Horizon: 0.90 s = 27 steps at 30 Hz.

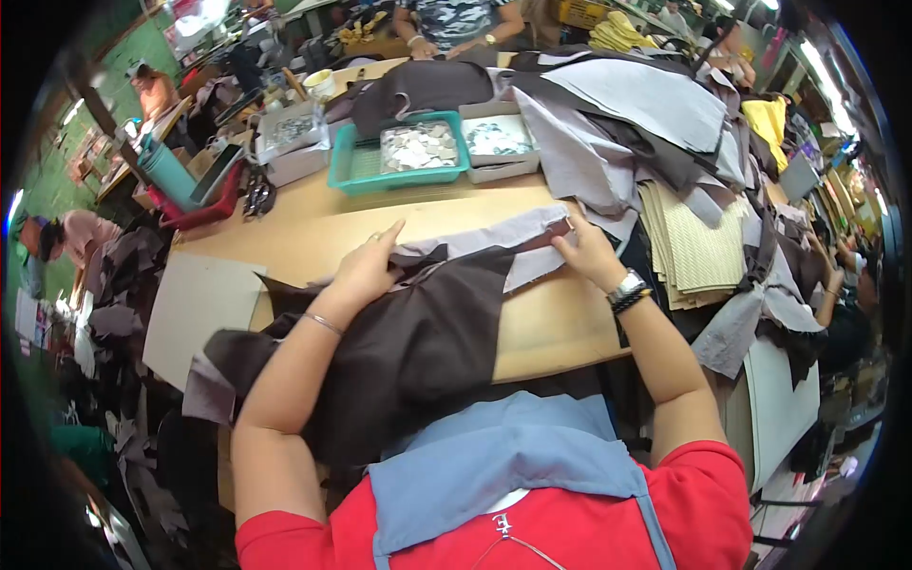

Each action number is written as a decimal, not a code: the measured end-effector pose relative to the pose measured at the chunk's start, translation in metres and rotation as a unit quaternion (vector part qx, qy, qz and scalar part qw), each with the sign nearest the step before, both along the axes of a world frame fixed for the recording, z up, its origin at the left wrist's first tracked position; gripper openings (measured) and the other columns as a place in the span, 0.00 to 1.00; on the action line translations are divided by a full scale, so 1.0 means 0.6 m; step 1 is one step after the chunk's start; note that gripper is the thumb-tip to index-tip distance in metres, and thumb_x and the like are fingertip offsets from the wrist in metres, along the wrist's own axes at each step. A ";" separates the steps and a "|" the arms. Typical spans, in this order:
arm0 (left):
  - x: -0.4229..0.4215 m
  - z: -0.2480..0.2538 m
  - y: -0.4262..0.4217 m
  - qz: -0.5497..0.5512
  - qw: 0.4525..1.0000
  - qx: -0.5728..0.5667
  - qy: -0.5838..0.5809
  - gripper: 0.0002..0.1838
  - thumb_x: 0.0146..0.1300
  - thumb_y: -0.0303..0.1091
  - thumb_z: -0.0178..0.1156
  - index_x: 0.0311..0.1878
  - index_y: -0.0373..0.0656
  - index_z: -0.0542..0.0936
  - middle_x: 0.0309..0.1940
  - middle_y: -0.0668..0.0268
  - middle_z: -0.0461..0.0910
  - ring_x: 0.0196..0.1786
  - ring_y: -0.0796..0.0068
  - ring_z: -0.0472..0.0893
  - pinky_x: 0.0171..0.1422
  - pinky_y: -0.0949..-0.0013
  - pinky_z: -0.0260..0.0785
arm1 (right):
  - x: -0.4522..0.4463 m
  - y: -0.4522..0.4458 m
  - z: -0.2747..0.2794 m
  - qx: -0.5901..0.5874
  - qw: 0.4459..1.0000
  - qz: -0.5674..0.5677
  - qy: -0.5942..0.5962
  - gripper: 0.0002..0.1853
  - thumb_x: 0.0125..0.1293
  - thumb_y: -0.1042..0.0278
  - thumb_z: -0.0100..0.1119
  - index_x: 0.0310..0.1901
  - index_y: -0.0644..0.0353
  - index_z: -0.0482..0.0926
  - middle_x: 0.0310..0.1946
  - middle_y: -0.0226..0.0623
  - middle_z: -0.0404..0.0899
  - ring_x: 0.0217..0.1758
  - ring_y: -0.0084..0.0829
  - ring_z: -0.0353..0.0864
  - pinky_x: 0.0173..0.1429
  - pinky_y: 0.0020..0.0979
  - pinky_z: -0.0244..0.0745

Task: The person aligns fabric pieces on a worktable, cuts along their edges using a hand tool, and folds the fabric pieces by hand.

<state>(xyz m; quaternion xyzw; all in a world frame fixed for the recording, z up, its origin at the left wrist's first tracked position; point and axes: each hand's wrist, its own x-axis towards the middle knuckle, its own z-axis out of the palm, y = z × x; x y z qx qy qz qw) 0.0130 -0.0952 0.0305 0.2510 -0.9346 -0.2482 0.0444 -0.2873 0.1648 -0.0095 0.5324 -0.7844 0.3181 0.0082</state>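
Note:
A dark brown leather-like piece (418,328) with a pale greyish underside lies across the wooden table and hangs over its front edge towards my lap. My left hand (366,264) grips its upper edge near the middle, thumb pointing up and the other fingers partly hidden. Along that edge the pale underside is folded up as a long strip (499,232). At the strip's right end my right hand (591,255) pinches the material between thumb and fingers. The stretch between both hands is held fairly straight, just above the tabletop.
Behind the piece stand a teal basket (347,179) with small pale pieces and a white box (503,169). Stacked woven sheets (708,242) and heaped dark material (608,123) lie right. A grey board (204,309) is at left. Another person (461,24) sits opposite.

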 end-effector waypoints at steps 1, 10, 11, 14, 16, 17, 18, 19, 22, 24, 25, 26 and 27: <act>-0.024 0.008 0.025 -0.002 0.997 -0.076 0.010 0.38 0.57 0.32 0.68 0.73 0.50 0.69 0.63 0.50 0.75 0.64 0.51 0.76 0.68 0.54 0.66 | 0.003 0.010 0.006 0.039 0.998 -0.049 0.015 0.36 0.62 0.62 0.65 0.70 0.61 0.64 0.41 0.57 0.82 0.44 0.52 0.83 0.48 0.45 0.78; -0.094 -0.043 0.130 -0.168 0.959 -0.184 0.136 0.30 0.60 0.50 0.67 0.64 0.51 0.75 0.65 0.64 0.75 0.71 0.62 0.71 0.75 0.34 0.51 | 0.026 0.019 0.009 -0.034 0.972 -0.186 0.139 0.37 0.60 0.58 0.67 0.71 0.54 0.65 0.45 0.45 0.82 0.50 0.47 0.80 0.53 0.48 0.72; -0.093 -0.054 0.128 -0.150 0.971 -0.141 0.118 0.31 0.59 0.51 0.68 0.64 0.50 0.75 0.65 0.64 0.75 0.71 0.62 0.70 0.75 0.33 0.51 | 0.038 0.016 0.011 -0.069 0.970 -0.164 0.163 0.34 0.60 0.57 0.67 0.67 0.53 0.69 0.47 0.43 0.81 0.51 0.45 0.79 0.55 0.47 0.70; -0.098 -0.053 0.118 -0.106 0.991 -0.055 0.062 0.42 0.52 0.58 0.71 0.68 0.49 0.72 0.69 0.63 0.71 0.73 0.63 0.67 0.76 0.30 0.48 | 0.119 0.007 0.046 -0.035 0.981 -0.100 0.164 0.17 0.58 0.50 0.70 0.41 0.53 0.84 0.44 0.35 0.81 0.52 0.39 0.77 0.57 0.41 0.64; -0.100 -0.051 0.114 -0.123 0.991 -0.052 0.032 0.47 0.48 0.61 0.72 0.70 0.50 0.70 0.73 0.62 0.66 0.76 0.62 0.63 0.75 0.26 0.44 | 0.151 0.001 0.052 -0.052 0.975 -0.080 0.201 0.19 0.56 0.46 0.71 0.39 0.53 0.84 0.44 0.33 0.81 0.52 0.37 0.77 0.56 0.41 0.63; -0.103 -0.045 0.112 -0.123 0.991 -0.056 0.009 0.49 0.48 0.62 0.72 0.71 0.51 0.69 0.74 0.63 0.64 0.78 0.61 0.60 0.75 0.25 0.42 | 0.152 -0.002 0.043 -0.044 0.977 -0.084 0.189 0.18 0.57 0.48 0.70 0.39 0.53 0.84 0.42 0.33 0.81 0.50 0.37 0.78 0.55 0.41 0.63; -0.105 -0.036 0.110 -0.123 0.991 -0.060 -0.013 0.50 0.47 0.63 0.72 0.72 0.52 0.68 0.76 0.63 0.62 0.79 0.61 0.58 0.75 0.23 0.40 | 0.152 -0.007 0.031 -0.035 0.980 -0.087 0.178 0.17 0.58 0.49 0.70 0.39 0.53 0.84 0.41 0.34 0.82 0.48 0.37 0.78 0.55 0.41 0.63; -0.106 -0.034 0.110 -0.123 0.990 -0.064 -0.035 0.52 0.46 0.64 0.72 0.73 0.53 0.67 0.77 0.64 0.60 0.80 0.60 0.56 0.74 0.22 0.37 | 0.154 -0.010 0.021 -0.027 0.981 -0.091 0.167 0.16 0.58 0.50 0.70 0.39 0.53 0.84 0.39 0.34 0.82 0.47 0.37 0.79 0.54 0.41 0.63; -0.110 -0.039 0.105 -0.128 0.989 -0.057 -0.048 0.54 0.43 0.65 0.73 0.74 0.55 0.66 0.79 0.64 0.56 0.82 0.58 0.51 0.73 0.19 0.33 | 0.174 -0.023 0.014 -0.001 0.999 -0.026 0.035 0.12 0.61 0.56 0.69 0.37 0.54 0.83 0.32 0.35 0.82 0.40 0.38 0.80 0.51 0.41 0.65; -0.106 -0.060 0.103 -0.122 0.990 -0.063 -0.042 0.54 0.42 0.64 0.73 0.74 0.55 0.66 0.79 0.63 0.55 0.82 0.58 0.51 0.73 0.20 0.32 | 0.215 -0.024 0.019 -0.028 0.997 0.072 0.010 0.09 0.62 0.60 0.68 0.34 0.55 0.81 0.29 0.36 0.81 0.37 0.38 0.80 0.50 0.41 0.68; -0.105 -0.066 0.101 -0.121 0.990 -0.068 -0.038 0.55 0.41 0.63 0.74 0.74 0.56 0.66 0.79 0.63 0.55 0.82 0.58 0.50 0.74 0.20 0.31 | 0.231 -0.023 0.027 -0.027 0.989 0.145 -0.028 0.09 0.62 0.60 0.68 0.34 0.55 0.80 0.28 0.36 0.81 0.36 0.39 0.80 0.49 0.41 0.69; -0.100 -0.069 0.101 -0.121 0.990 -0.065 -0.040 0.55 0.41 0.63 0.74 0.75 0.56 0.65 0.79 0.63 0.55 0.82 0.58 0.50 0.74 0.20 0.31 | 0.241 -0.020 0.035 -0.027 0.974 0.215 -0.066 0.09 0.61 0.61 0.68 0.33 0.56 0.80 0.27 0.36 0.81 0.35 0.39 0.81 0.49 0.41 0.70; -0.090 -0.069 0.103 -0.121 0.990 -0.063 -0.042 0.55 0.41 0.63 0.74 0.75 0.56 0.65 0.80 0.63 0.55 0.82 0.58 0.50 0.74 0.20 0.31 | 0.241 -0.012 0.044 0.015 0.972 0.234 -0.011 0.12 0.61 0.57 0.69 0.32 0.56 0.80 0.25 0.39 0.80 0.32 0.41 0.80 0.44 0.43 0.73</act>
